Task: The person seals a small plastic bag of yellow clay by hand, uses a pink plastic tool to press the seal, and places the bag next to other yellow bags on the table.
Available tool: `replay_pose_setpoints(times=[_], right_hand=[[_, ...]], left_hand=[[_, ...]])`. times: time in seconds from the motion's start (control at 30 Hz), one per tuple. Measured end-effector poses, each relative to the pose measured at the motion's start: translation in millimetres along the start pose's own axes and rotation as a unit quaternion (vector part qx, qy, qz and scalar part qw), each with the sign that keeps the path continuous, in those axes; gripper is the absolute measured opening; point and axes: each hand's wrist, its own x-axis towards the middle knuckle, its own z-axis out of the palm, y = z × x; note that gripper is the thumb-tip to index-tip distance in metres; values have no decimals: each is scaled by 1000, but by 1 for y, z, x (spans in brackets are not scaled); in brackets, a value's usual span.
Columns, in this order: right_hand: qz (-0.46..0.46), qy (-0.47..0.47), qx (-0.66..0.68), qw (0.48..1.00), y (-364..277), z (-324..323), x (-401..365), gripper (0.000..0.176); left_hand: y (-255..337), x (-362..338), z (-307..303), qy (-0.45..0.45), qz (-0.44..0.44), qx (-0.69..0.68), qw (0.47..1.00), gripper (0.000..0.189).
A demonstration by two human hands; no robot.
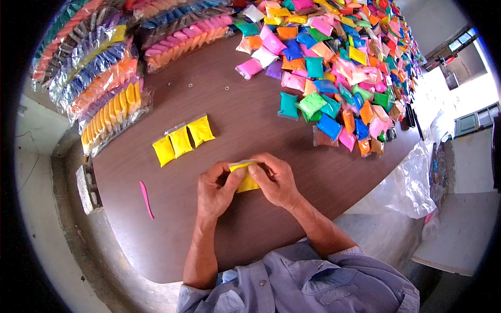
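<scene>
Between my two hands is a yellow packet [247, 183] with a clear top edge, near the middle of the brown table [172, 219]. My left hand [218, 189] pinches its left upper part, thumb on the front. On the other side, my right hand [273, 181] pinches the top right part, its thumb close to the left thumb. Three yellow packets [180, 142] lie in a slanted row beyond my left hand. A pink plastic tool [146, 200] rests on the table to the left.
A large heap of colourful packets [323, 68] covers the back right. Clear bags of packets in rows [112, 78] stand along the back left edge. Small rings [227, 88] lie on the table's far part. Clear plastic sheeting [407, 182] hangs beyond the right edge.
</scene>
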Motion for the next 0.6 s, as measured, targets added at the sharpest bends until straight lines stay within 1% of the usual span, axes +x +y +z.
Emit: replay_pose_setpoints(times=[0.07,0.2,0.3,0.4,0.47,0.5,0.57,0.6], right_hand=[[-38,-1,-11,999,2,-1,0,20],[-47,-15,-30,998,0,0,1,17],[-54,-7,-29,998,-4,1,2,15],[-63,-11,-67,996,-3,0,3,14],[-62,19,-23,998,6,1,1,17],[-64,18,-24,998,4,1,0,17],[-3,43,8,999,1,-1,-1,20],[-4,41,8,999,2,-1,-1,20]], left_hand=[[5,1,6,12,25,-22,999,18],[-5,1,1,1,18,-6,1000,18],[-8,0,1,11,39,-32,999,19],[-6,0,2,22,30,-17,999,20],[-2,-1,6,19,-10,-21,1000,17],[-1,0,5,20,-9,-21,1000,17],[-1,0,4,-15,37,60,997,19],[-3,0,5,-12,40,43,998,21]])
